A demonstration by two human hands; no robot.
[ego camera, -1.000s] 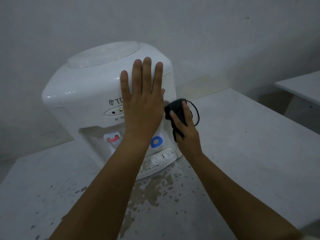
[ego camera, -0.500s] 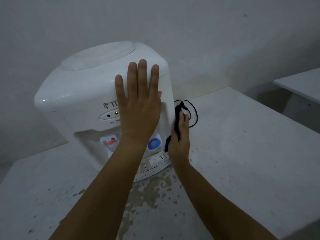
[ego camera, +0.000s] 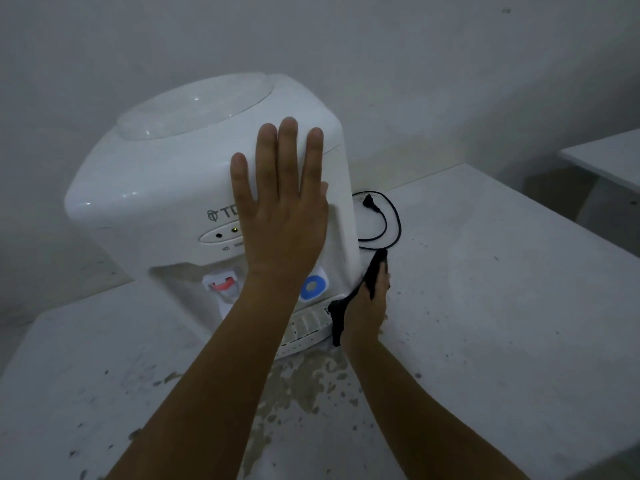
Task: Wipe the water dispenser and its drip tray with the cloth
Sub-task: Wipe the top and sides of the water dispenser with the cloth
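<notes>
A white countertop water dispenser stands on a pale counter. My left hand lies flat with straight fingers on its upper front. My right hand presses a black cloth against the dispenser's lower right side, close to the counter. The cloth hangs down past the right end of the white slotted drip tray. A red tap and a blue tap sit above the tray.
The dispenser's black power cord and plug lie looped on the counter just behind my right hand. A wet, stained patch spreads in front of the tray. A wall stands close behind. Another white surface is at the right.
My right hand has slid the cloth down the dispenser's right side, from near the top edge to the base beside the drip tray. My left hand has stayed flat on the front.
</notes>
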